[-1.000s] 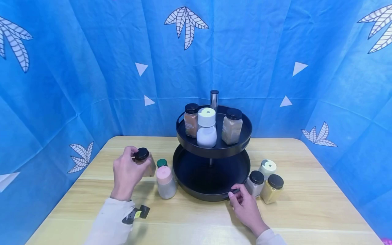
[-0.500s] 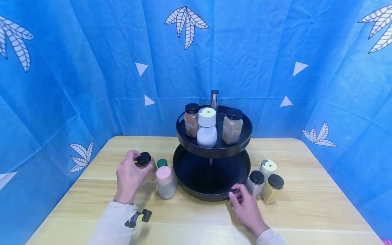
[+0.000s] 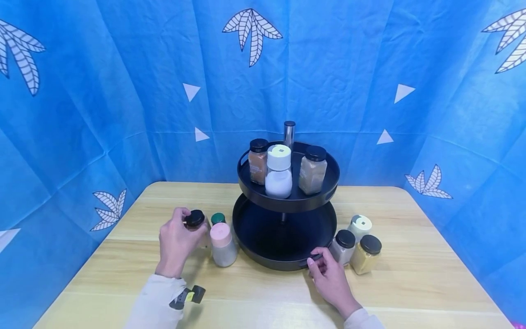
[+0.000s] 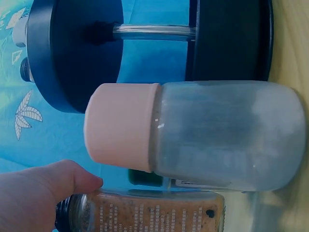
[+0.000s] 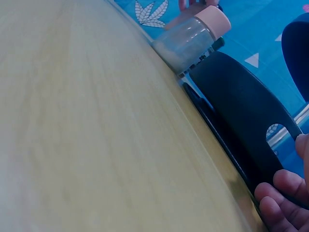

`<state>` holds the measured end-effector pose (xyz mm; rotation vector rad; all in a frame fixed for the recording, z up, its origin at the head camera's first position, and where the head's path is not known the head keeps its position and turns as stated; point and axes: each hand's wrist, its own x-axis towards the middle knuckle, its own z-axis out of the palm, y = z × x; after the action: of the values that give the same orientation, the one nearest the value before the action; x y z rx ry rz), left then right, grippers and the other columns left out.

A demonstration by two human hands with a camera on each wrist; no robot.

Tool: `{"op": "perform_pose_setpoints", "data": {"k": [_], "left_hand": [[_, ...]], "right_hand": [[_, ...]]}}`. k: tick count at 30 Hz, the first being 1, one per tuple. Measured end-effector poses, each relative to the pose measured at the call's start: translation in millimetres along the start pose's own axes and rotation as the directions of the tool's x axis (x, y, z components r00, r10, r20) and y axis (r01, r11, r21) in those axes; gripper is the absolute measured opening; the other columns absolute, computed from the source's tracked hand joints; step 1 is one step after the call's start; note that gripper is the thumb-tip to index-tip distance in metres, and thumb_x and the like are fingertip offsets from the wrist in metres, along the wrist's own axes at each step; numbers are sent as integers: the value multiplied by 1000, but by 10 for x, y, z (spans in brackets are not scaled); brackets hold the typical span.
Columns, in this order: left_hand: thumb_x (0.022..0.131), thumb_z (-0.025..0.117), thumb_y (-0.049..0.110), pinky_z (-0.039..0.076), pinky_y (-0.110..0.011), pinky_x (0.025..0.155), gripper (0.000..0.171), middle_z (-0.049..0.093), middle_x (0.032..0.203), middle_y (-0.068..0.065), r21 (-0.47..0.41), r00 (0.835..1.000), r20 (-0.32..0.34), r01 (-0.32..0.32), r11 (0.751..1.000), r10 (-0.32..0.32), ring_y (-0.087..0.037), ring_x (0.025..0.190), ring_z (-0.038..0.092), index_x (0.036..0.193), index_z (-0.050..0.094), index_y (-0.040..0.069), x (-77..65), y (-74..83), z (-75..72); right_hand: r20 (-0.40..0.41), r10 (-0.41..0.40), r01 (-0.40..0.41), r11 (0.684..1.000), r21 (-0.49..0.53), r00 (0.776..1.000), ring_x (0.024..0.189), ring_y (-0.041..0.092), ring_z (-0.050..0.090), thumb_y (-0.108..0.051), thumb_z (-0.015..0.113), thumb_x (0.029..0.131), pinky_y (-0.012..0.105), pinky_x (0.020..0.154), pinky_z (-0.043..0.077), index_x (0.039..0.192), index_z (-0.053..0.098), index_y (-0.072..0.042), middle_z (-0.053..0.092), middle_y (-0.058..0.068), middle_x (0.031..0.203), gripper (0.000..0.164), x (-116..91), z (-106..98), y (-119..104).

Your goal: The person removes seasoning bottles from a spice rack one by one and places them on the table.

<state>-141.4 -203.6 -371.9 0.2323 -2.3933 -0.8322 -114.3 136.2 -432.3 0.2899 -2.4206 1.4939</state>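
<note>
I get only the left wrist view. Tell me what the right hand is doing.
Observer: The right hand holds the front-right rim of the lower tray, at its handle.
Operator: Now tell me everything that stands on the upper tray.
Observer: The upper tray bears three containers: a red-brown jar, a white bottle and a beige jar.
Operator: Then report what's on the table just right of the trays.
Observer: Three more: a white-capped bottle, a pale jar and a yellow jar, in a close group.
</note>
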Motion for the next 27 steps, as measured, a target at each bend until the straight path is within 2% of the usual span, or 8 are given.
{"op": "perform_pose_setpoints", "data": {"k": [11,20,27], "left_hand": [[70,80,19,54,-59,79,52,65,101,-36,4,1000,27,8,1000,-8,-50,92,62,107,52,-4,-67,-76,78],[70,80,21,54,-60,78,51,66,99,-35,20,1000,20,-22,1000,21,-50,91,62,104,52,-3,-108,-139,147],[70,80,22,53,-60,79,51,66,99,-34,23,999,42,5,1000,-6,-49,92,62,105,51,-2,-127,-150,161]], "right_hand": [[0,-6,6,1000,4,1000,53,24,61,6,63,85,25,49,50,96,57,-2,63,11,63,15,-2,-1,3],[-8,-11,11,1000,6,1000,53,24,60,7,63,85,25,48,50,96,57,-2,63,10,62,15,-4,-3,4],[-10,-8,8,1000,13,1000,53,24,60,7,63,84,25,48,50,95,57,-2,63,11,62,16,-2,3,10]]}}
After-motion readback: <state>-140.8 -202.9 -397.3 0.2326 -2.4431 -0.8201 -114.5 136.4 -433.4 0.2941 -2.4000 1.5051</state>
